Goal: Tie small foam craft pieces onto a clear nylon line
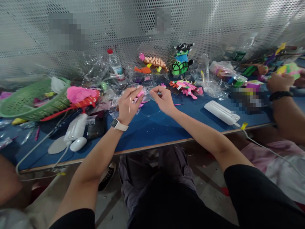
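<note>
My left hand (128,105), with a white watch on the wrist, is raised over the blue table (152,130) and pinches a small pink piece (138,94) together with a thin stick. My right hand (163,99) is closed in a pinch just to the right of it, fingertips almost meeting the left ones; what it holds is too small to name. A thin clear thread loops on the table under both hands. Behind them lie clear plastic bags and a pile of colourful foam pieces (186,86).
A green basket (30,98) with pink items sits far left. White devices (76,127) with cables lie at the left, a white box (221,112) at the right. Finished foam toys (182,60) and a bottle (115,65) stand by the perforated wall. Another person's hand (280,83) works at right.
</note>
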### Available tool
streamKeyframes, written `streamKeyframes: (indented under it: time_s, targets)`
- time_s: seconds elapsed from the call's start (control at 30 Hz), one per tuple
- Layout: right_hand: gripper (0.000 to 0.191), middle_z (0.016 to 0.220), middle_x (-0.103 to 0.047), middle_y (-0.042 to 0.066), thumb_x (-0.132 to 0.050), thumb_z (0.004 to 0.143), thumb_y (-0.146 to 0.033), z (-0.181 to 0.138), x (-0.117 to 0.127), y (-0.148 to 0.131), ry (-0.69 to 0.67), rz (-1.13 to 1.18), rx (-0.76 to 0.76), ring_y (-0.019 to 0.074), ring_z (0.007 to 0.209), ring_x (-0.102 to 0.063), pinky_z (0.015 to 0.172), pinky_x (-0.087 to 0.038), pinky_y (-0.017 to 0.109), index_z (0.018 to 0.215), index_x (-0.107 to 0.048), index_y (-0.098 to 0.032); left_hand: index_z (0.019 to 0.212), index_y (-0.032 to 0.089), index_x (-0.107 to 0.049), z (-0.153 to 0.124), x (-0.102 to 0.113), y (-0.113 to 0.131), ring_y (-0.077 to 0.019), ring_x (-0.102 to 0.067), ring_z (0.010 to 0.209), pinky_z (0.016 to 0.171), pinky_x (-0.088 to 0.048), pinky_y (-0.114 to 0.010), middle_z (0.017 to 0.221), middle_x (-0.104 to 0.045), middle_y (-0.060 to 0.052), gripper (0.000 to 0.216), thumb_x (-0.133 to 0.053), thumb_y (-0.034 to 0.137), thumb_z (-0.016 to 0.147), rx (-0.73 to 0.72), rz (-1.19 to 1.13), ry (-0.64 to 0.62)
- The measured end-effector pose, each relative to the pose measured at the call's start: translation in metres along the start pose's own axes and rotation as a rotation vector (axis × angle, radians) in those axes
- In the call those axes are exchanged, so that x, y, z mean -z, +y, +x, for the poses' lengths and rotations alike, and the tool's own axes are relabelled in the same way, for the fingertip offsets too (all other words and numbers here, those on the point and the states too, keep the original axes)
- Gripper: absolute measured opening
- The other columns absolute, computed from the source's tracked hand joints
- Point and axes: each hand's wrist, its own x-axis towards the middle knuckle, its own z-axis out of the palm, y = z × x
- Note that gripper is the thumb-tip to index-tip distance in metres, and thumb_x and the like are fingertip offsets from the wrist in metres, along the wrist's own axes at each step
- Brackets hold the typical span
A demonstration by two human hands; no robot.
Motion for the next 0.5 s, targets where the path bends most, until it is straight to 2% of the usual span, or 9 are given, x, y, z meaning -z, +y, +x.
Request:
streamKeyframes:
  time_s: [0.13, 0.23, 0.4, 0.5]
  targets:
    - [0.045, 0.085, -0.066, 0.001, -0.070, 0.104, -0.067, -0.003, -0.001, -0.001, 0.005, -0.040, 0.032, 0.0133, 0.072, -0.058, 0.064, -0.051, 0.030, 0.091, -0.067, -0.024, 0.131, 0.028, -0.084, 0.000, -0.002, 0.002, -0.0260, -0.077, 0.110, 0.101, -0.061, -0.040, 0.119, -0.081, -0.011, 0.037, -0.067, 0.055, 0.112, 0.056, 0.019, -0.015]
    - [0.039, 0.085, -0.068, 0.001, -0.069, 0.107, -0.059, -0.006, -0.001, -0.001, 0.030, -0.095, 0.070, 0.0136, 0.072, -0.059, 0.065, -0.051, 0.030, 0.092, -0.068, -0.024, 0.125, 0.028, -0.086, 0.000, -0.004, 0.006, -0.0236, -0.078, 0.107, 0.099, -0.061, -0.039, 0.115, -0.084, -0.009, 0.029, -0.069, 0.048, 0.112, 0.092, 0.009, -0.010]
    - [0.034, 0.088, -0.070, 0.002, -0.067, 0.108, -0.054, -0.008, 0.001, 0.000, 0.046, -0.141, 0.193, 0.0152, 0.074, -0.060, 0.066, -0.051, 0.031, 0.093, -0.069, -0.023, 0.107, 0.024, -0.087, -0.001, -0.014, 0.006, -0.0189, -0.079, 0.090, 0.088, -0.063, -0.033, 0.098, -0.086, -0.006, 0.023, -0.070, 0.039, 0.110, 0.253, -0.198, -0.053]
    - [0.029, 0.085, -0.068, 0.002, -0.066, 0.109, -0.047, -0.008, 0.003, -0.001, 0.050, -0.218, 0.279, 0.0151, 0.071, -0.057, 0.067, -0.050, 0.032, 0.091, -0.069, -0.023, 0.098, 0.023, -0.085, -0.003, -0.020, 0.001, -0.0176, -0.077, 0.085, 0.078, -0.061, -0.030, 0.094, -0.085, -0.006, 0.022, -0.072, 0.038, 0.107, 0.292, -0.298, -0.063]
